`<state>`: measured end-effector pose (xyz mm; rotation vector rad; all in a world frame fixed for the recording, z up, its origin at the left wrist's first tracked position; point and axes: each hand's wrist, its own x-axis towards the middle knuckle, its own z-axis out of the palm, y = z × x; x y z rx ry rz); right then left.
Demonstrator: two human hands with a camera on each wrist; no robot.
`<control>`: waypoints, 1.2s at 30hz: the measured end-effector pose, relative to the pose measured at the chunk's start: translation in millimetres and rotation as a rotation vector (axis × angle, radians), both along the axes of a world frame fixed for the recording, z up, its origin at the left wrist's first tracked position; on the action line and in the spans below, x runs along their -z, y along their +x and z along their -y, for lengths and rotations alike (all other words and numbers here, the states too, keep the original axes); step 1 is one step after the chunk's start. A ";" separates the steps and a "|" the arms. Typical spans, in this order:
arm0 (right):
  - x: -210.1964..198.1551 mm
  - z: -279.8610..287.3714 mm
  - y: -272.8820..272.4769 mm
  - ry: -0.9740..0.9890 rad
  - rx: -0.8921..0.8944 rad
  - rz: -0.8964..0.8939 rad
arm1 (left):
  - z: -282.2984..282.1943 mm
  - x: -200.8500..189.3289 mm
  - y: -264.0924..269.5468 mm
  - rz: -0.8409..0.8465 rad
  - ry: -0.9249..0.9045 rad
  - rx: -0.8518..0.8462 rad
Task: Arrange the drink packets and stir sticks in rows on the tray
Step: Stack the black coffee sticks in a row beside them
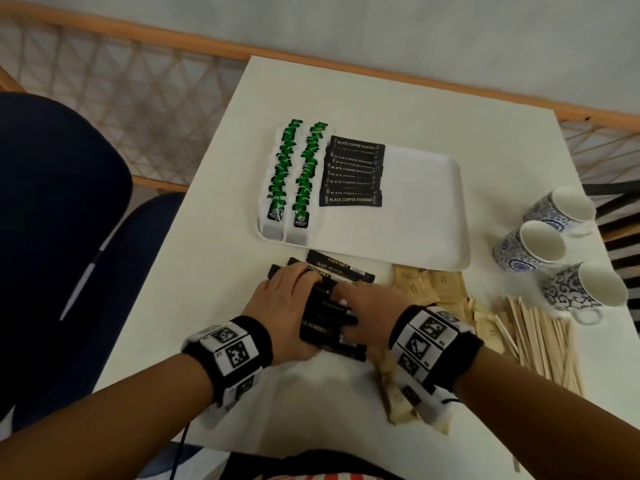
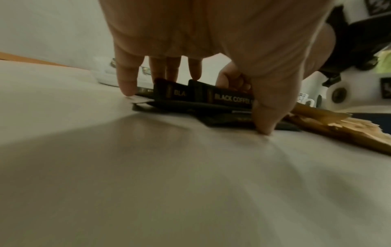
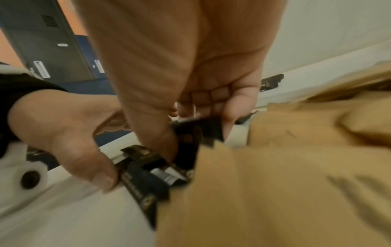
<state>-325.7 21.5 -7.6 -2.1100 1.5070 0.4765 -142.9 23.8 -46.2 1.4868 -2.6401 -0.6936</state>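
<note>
Even, soft overhead light fills the head view, with wide-angle bending at the edges. The left wrist view is dim; a broad shadow spreads across the worktop [image 2: 190, 183] toward 6 o'clock. The right wrist view is heavily motion-blurred, worst toward 4 o'clock.

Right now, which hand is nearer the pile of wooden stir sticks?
Right. The right hand lies just left of the wooden stir sticks, beside the brown paper packets; the left hand lies farther left.

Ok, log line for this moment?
both hands gathering black coffee packets on table | tray: two green tea rows, one coffee row | stir sticks untouched
</note>
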 end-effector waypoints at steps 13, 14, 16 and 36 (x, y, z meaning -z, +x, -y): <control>3.3 10.5 -0.7 -0.217 0.064 -0.009 | 26.0 -0.2 18.1 0.182 0.126 -0.329; 6.2 8.5 2.4 -0.223 0.048 -0.039 | 25.8 -2.6 16.9 0.190 0.145 -0.334; 12.7 6.3 8.8 -0.231 0.048 -0.061 | 24.6 -7.3 11.8 0.143 0.133 -0.324; 22.2 30.6 14.7 -0.182 0.032 0.113 | 33.2 -18.1 19.2 0.003 0.324 -0.481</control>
